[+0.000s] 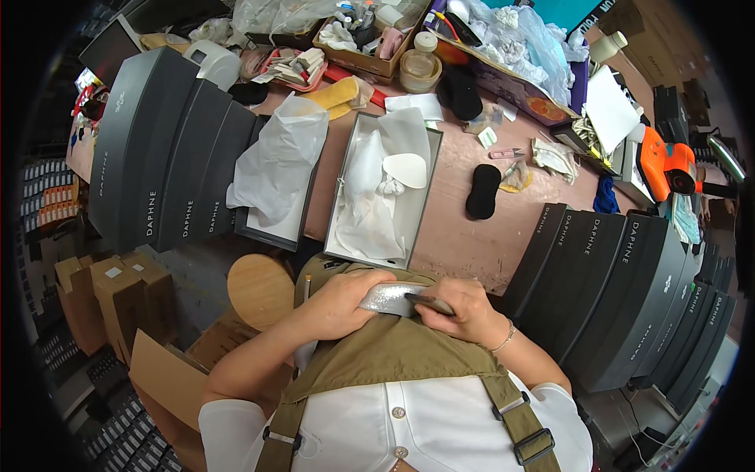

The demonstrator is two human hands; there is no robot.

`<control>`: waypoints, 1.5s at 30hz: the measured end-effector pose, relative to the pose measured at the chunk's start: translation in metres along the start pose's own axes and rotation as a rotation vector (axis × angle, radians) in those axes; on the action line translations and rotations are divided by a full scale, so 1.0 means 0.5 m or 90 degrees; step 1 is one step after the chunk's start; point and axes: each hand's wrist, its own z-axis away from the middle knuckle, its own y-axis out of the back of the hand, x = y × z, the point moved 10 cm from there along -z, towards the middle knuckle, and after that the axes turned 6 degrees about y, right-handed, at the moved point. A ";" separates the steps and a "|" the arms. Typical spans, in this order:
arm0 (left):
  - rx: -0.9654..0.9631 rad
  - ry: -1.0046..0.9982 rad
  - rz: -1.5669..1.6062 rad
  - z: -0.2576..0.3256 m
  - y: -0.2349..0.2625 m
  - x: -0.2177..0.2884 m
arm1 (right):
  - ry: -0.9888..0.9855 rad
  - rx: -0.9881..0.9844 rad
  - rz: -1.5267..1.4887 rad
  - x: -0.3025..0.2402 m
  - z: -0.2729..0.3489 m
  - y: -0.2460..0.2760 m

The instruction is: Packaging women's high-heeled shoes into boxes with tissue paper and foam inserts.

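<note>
My left hand [344, 303] is closed around one end of a silver glittery shoe [384, 299], held low against my apron. Much of the shoe is hidden by my hands. Between the fingers of my right hand [464, 311] is a small dark tool [432, 303], its tip touching the shoe's silver surface; its exact kind is unclear. Just beyond my hands lies an open shoe box [432, 169] with white tissue paper [370, 224], a wrapped white bundle [365, 167] and a white oval piece [406, 169] in it.
A box part with tissue [281, 157] lies left of the open box. Dark shoe boxes stand in rows at left [130, 149] and right [586, 275]. On the pink table [460, 248] are a black pad [483, 191] and a cutter [506, 153]. An orange device [664, 163] stands at right.
</note>
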 end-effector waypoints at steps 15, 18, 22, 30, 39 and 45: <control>-0.008 0.036 0.041 -0.005 -0.004 -0.020 | 0.016 -0.015 -0.004 -0.011 -0.014 -0.011; -0.003 0.026 0.024 -0.005 -0.017 -0.017 | 0.032 -0.062 0.040 -0.034 -0.087 -0.042; -0.048 0.034 0.011 0.007 -0.013 -0.002 | -0.017 -0.076 -0.044 -0.012 -0.040 -0.001; -0.012 -0.031 0.004 0.007 -0.014 0.026 | -0.139 0.020 -0.074 0.038 0.012 0.071; -0.019 -0.028 -0.004 0.000 -0.017 0.025 | 0.028 -0.064 -0.055 -0.020 -0.038 0.003; -0.028 0.000 0.009 0.009 -0.022 0.007 | 0.068 -0.156 0.039 -0.022 -0.009 -0.013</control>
